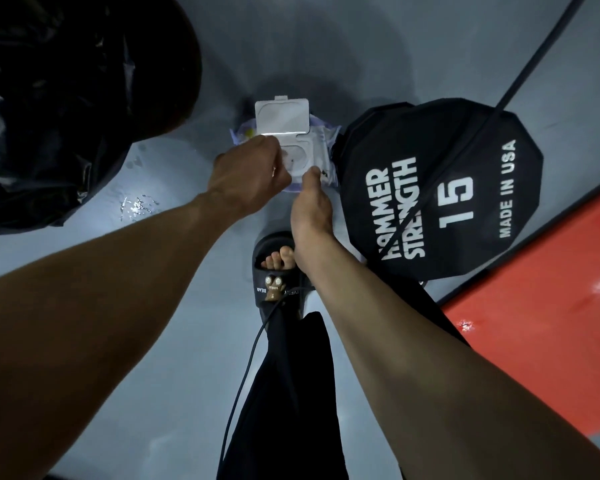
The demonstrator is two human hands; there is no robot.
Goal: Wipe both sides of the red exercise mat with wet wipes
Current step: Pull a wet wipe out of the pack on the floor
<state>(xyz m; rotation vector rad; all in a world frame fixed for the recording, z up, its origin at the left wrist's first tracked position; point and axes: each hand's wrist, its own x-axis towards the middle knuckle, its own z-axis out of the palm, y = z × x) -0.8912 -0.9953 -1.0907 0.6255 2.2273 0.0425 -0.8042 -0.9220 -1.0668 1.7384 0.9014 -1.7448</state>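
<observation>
Item 1, pack of wet wipes: lies on the grey floor at about 12 o'clock from your foot, its white flip lid standing open toward 12 o'clock.

Item 2, your left hand: at the pack's 9 o'clock side, fingers curled over the dispensing opening; you cannot tell whether they pinch a wipe.

Item 3, your right hand: at the pack's 6 o'clock edge, fingertips pressed on the wrapper; the fingers are mostly hidden.

Item 4, red exercise mat: on the floor at 4 o'clock from the pack, well apart from both hands.

Item 5, black dumbbell head: marked "HAMMER STRENGTH 15", just beside the pack at 3 o'clock.

Item 6, black bin bag: at 9 o'clock.

Item 7, black slide sandal: on your foot, at 6 o'clock from the pack.
</observation>
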